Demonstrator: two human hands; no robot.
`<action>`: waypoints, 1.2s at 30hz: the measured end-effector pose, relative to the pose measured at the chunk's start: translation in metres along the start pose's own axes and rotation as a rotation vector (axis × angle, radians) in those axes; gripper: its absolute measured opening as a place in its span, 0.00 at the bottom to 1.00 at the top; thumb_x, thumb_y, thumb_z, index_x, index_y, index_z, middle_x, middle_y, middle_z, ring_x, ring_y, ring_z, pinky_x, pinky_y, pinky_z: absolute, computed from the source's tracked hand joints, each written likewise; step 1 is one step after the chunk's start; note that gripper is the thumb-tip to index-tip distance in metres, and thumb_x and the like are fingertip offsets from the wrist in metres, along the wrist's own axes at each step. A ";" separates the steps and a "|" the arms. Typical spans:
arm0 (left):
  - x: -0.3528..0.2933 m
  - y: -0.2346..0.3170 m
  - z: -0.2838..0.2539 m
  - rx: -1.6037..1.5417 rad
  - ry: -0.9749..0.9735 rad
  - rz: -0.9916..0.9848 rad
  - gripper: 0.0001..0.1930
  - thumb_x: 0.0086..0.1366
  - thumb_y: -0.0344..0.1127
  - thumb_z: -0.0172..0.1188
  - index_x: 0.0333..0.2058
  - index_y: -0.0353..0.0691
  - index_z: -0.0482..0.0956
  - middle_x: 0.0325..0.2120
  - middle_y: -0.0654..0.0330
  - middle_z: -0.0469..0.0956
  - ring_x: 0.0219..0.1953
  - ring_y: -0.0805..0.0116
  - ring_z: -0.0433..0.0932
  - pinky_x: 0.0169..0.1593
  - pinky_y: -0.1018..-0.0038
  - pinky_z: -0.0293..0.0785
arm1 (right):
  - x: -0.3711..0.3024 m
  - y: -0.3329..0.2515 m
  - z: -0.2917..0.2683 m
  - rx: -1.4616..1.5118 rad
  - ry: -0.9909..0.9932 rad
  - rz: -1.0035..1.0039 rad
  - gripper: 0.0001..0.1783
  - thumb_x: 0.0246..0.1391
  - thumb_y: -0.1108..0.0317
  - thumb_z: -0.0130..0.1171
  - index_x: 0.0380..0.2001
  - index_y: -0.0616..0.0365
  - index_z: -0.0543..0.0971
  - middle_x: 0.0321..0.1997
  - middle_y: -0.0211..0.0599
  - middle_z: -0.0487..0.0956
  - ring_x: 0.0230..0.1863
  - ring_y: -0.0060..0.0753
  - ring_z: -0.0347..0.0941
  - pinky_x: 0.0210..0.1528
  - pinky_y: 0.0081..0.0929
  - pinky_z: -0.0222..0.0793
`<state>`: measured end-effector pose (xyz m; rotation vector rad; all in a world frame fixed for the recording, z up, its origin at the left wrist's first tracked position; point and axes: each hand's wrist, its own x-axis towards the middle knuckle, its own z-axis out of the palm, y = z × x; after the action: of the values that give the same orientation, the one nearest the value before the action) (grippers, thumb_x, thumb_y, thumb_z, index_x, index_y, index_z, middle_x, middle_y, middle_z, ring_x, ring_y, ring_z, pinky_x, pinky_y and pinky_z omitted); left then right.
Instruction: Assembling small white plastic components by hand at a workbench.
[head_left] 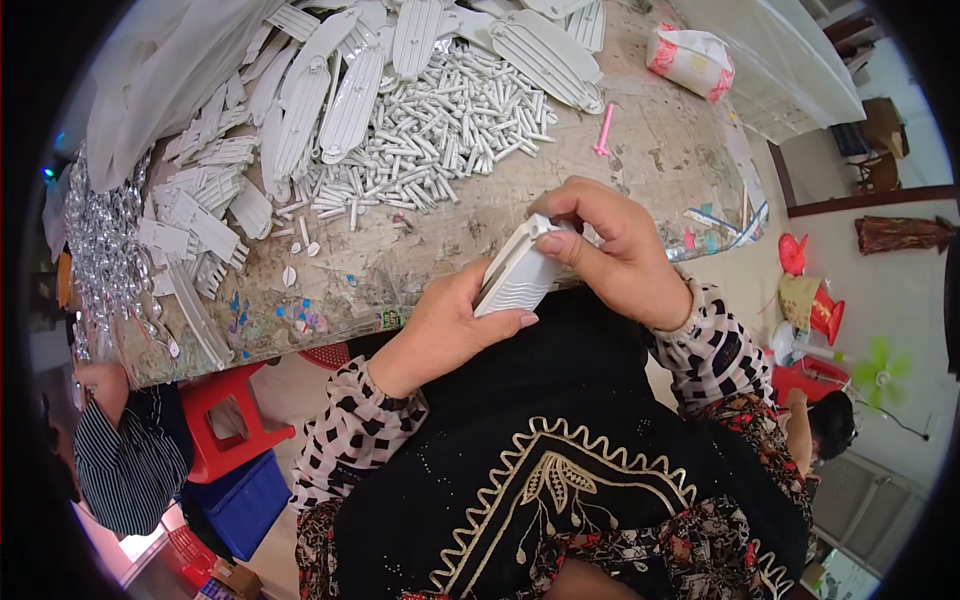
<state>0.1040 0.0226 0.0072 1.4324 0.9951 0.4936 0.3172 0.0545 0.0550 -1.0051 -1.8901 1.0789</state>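
Observation:
A white plastic casing (520, 284), long and narrow with wavy ridges on its face and a slot along its side, is held tilted over the table's near edge. My left hand (440, 327) is closed round its lower end, the thumb lying along the ridged face. At the upper end, my right hand (632, 262) pinches the casing between thumb and curled fingers; whatever small part may be under those fingertips is hidden. Beyond my hands lies a heap of small white pins (440, 125). Long ribbed white panels (352, 105) are piled behind and over it.
White toothed pieces (195, 225) and silvery strips (105, 240) lie at the left of the worn table (390, 270). A pink stick (605, 130) and a wrapped roll (690, 62) are at the far right. A red stool (225, 420) stands beside another person's striped sleeve (130, 460).

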 end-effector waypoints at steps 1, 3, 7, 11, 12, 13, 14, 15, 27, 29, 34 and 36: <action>0.000 -0.003 0.002 0.002 0.042 0.004 0.20 0.59 0.34 0.65 0.48 0.34 0.72 0.36 0.63 0.78 0.37 0.78 0.75 0.41 0.78 0.72 | 0.002 0.001 -0.002 -0.003 0.002 0.002 0.10 0.55 0.70 0.59 0.39 0.64 0.76 0.32 0.34 0.73 0.35 0.27 0.68 0.40 0.23 0.64; -0.004 -0.005 0.003 -0.015 0.080 0.004 0.18 0.59 0.34 0.65 0.46 0.34 0.73 0.34 0.63 0.78 0.35 0.77 0.75 0.40 0.78 0.72 | 0.012 0.006 -0.006 0.275 -0.175 0.240 0.11 0.56 0.71 0.58 0.40 0.65 0.76 0.32 0.32 0.73 0.35 0.26 0.69 0.40 0.25 0.66; -0.006 -0.005 -0.007 -0.038 0.226 0.008 0.14 0.60 0.36 0.63 0.41 0.33 0.76 0.29 0.61 0.79 0.31 0.76 0.76 0.38 0.77 0.72 | 0.042 0.061 -0.007 0.375 -0.081 0.293 0.11 0.55 0.72 0.57 0.41 0.63 0.76 0.32 0.35 0.75 0.35 0.31 0.71 0.40 0.29 0.68; -0.008 -0.013 -0.025 0.315 0.358 0.075 0.17 0.61 0.42 0.59 0.37 0.31 0.74 0.25 0.44 0.77 0.29 0.49 0.79 0.34 0.63 0.73 | 0.058 0.091 0.008 -0.615 0.116 -0.247 0.11 0.52 0.74 0.57 0.41 0.58 0.77 0.33 0.40 0.75 0.35 0.43 0.73 0.39 0.33 0.70; -0.009 -0.014 -0.028 0.316 0.361 0.073 0.17 0.61 0.42 0.59 0.37 0.31 0.74 0.25 0.44 0.77 0.29 0.49 0.79 0.34 0.63 0.73 | 0.062 0.092 0.013 -0.619 0.104 -0.269 0.11 0.51 0.74 0.57 0.40 0.57 0.77 0.33 0.41 0.75 0.36 0.47 0.73 0.38 0.35 0.70; -0.010 -0.010 -0.031 0.389 0.349 0.014 0.16 0.60 0.42 0.59 0.36 0.31 0.73 0.25 0.43 0.77 0.29 0.46 0.78 0.34 0.61 0.72 | 0.066 0.097 0.016 -0.618 0.105 -0.270 0.11 0.51 0.74 0.57 0.40 0.57 0.77 0.33 0.41 0.75 0.36 0.47 0.73 0.38 0.35 0.70; -0.010 -0.008 -0.033 0.461 0.335 -0.045 0.16 0.60 0.41 0.58 0.35 0.31 0.72 0.24 0.42 0.77 0.29 0.42 0.77 0.33 0.58 0.72 | 0.072 0.106 0.019 -0.611 0.085 -0.305 0.11 0.50 0.75 0.57 0.39 0.58 0.78 0.33 0.42 0.75 0.35 0.47 0.73 0.38 0.35 0.70; -0.008 -0.009 -0.033 0.462 0.333 -0.045 0.16 0.60 0.41 0.58 0.35 0.31 0.72 0.24 0.42 0.77 0.29 0.42 0.77 0.33 0.58 0.72 | 0.074 0.112 0.019 -0.605 0.065 -0.339 0.11 0.50 0.75 0.58 0.39 0.58 0.78 0.32 0.42 0.74 0.35 0.47 0.73 0.37 0.36 0.70; -0.005 0.002 -0.029 1.007 0.322 -0.028 0.08 0.59 0.34 0.55 0.30 0.35 0.69 0.18 0.47 0.75 0.22 0.45 0.77 0.28 0.56 0.73 | 0.035 0.100 -0.006 -0.436 0.029 0.063 0.07 0.52 0.72 0.59 0.33 0.62 0.79 0.33 0.44 0.76 0.35 0.47 0.74 0.37 0.33 0.70; -0.003 0.001 -0.028 1.117 0.306 -0.027 0.05 0.59 0.30 0.53 0.29 0.35 0.69 0.17 0.50 0.75 0.21 0.48 0.78 0.26 0.58 0.74 | 0.029 0.095 -0.007 -0.528 0.030 0.042 0.07 0.51 0.71 0.59 0.34 0.62 0.78 0.33 0.44 0.76 0.36 0.48 0.74 0.37 0.35 0.69; 0.000 0.002 -0.025 1.136 0.291 -0.035 0.04 0.59 0.29 0.52 0.29 0.35 0.69 0.17 0.50 0.75 0.22 0.49 0.78 0.26 0.58 0.74 | 0.036 0.085 -0.003 -0.605 0.035 -0.017 0.09 0.51 0.70 0.59 0.37 0.61 0.77 0.36 0.44 0.74 0.38 0.50 0.72 0.39 0.38 0.68; 0.000 0.004 -0.025 1.134 0.286 -0.048 0.04 0.59 0.29 0.52 0.29 0.35 0.69 0.17 0.50 0.75 0.22 0.48 0.78 0.26 0.58 0.74 | 0.042 0.086 0.003 -0.737 -0.078 -0.113 0.12 0.51 0.71 0.58 0.40 0.60 0.76 0.37 0.44 0.74 0.40 0.51 0.72 0.41 0.38 0.68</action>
<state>0.0848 0.0379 0.0150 2.3567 1.6653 0.0507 0.3194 0.1198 -0.0147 -1.2287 -2.4402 0.3379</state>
